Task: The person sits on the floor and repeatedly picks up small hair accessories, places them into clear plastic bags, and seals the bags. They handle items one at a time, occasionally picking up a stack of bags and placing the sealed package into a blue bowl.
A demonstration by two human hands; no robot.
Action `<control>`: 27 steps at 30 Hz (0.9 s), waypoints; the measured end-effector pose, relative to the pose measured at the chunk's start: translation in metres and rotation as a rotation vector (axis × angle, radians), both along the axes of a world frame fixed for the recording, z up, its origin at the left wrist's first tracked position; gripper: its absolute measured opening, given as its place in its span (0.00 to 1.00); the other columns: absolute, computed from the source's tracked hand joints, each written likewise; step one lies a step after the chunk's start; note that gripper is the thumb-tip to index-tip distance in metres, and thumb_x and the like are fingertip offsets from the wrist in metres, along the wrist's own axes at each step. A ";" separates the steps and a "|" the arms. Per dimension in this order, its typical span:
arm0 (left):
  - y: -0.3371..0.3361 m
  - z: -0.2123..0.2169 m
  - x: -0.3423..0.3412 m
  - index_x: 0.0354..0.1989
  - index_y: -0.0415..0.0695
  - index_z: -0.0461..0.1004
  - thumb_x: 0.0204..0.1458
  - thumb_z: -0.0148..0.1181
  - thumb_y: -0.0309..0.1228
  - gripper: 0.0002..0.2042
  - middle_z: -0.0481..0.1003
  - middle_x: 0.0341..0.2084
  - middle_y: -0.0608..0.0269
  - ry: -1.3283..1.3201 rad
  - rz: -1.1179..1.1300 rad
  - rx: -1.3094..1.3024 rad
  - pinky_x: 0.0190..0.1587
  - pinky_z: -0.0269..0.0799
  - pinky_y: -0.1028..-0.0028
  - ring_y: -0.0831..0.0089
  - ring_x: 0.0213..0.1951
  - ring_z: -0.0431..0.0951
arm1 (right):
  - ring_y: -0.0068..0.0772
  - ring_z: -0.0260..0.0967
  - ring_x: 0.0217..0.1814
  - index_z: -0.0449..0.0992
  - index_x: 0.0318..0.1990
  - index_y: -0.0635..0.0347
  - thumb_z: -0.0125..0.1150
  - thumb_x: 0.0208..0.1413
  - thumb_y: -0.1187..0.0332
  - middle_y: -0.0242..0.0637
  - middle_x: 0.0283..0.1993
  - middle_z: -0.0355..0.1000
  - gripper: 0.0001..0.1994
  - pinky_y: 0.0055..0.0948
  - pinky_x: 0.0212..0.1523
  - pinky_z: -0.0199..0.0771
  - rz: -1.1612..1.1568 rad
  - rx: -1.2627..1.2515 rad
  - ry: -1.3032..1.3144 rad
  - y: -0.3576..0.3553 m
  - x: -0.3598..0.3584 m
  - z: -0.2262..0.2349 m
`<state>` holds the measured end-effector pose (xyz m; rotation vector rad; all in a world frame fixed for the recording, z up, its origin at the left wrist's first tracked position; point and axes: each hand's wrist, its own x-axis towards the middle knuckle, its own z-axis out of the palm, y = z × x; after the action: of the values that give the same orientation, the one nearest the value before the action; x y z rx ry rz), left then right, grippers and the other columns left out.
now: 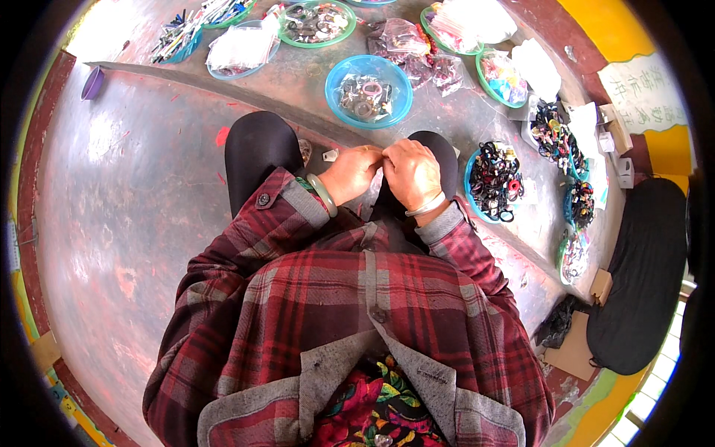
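Left hand (355, 175), centre of the frame: fingers bent inward, grip apparently pinching a clear plastic piece (372, 191) at its upper end. Right hand (412, 171), just beside it: fingers curled, fingertips meeting the left hand's, grip apparently closed on the same piece; the exact hold was hidden by the knuckles. The clear plastic piece hung below the joined hands, between the dark-clad knees, its contents too small to tell. Stage, as judged: one piece in hand and unfinished. Seemingly done: clear packets (365, 97) with small ring-shaped items, lying in a blue basin (402, 89), upper centre; whether these were finished goods or supply could not be settled. Seemingly left: loose dark hair ties (497, 179), heaped in a blue basket (469, 190) right of the hands, with more small goods in containers along the right side. Also listed: green basket (319, 45) of assorted small pieces, upper centre; stack of pale flat packets (240, 49), upper left; filled plastic bags (406, 37), top, right of centre. Tally of done against remaining: not determinable
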<state>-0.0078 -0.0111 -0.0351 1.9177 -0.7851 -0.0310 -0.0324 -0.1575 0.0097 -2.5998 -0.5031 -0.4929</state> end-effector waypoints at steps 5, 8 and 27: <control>0.000 0.004 -0.001 0.35 0.37 0.72 0.41 0.52 0.18 0.10 0.73 0.32 0.49 -0.032 0.011 -0.013 0.38 0.68 0.66 0.53 0.36 0.73 | 0.40 0.66 0.33 0.71 0.22 0.57 0.55 0.40 0.71 0.37 0.26 0.66 0.02 0.36 0.33 0.64 -0.029 -0.032 -0.006 0.003 -0.002 0.000; 0.000 0.002 0.000 0.34 0.37 0.72 0.41 0.52 0.18 0.10 0.73 0.32 0.49 -0.036 0.020 -0.022 0.38 0.69 0.67 0.53 0.36 0.73 | 0.40 0.66 0.33 0.71 0.22 0.57 0.55 0.40 0.71 0.37 0.26 0.66 0.02 0.36 0.33 0.64 -0.050 0.009 -0.016 0.004 -0.002 -0.002; 0.000 -0.005 0.001 0.35 0.37 0.72 0.41 0.51 0.17 0.11 0.73 0.33 0.48 -0.028 0.010 -0.006 0.38 0.69 0.66 0.52 0.37 0.73 | 0.40 0.66 0.32 0.72 0.22 0.57 0.55 0.39 0.70 0.37 0.26 0.67 0.02 0.37 0.33 0.64 -0.025 0.014 0.012 0.001 0.001 -0.005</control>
<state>-0.0064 -0.0111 -0.0398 1.9198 -0.7936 0.0041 -0.0317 -0.1567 0.0045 -2.5974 -0.4622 -0.4866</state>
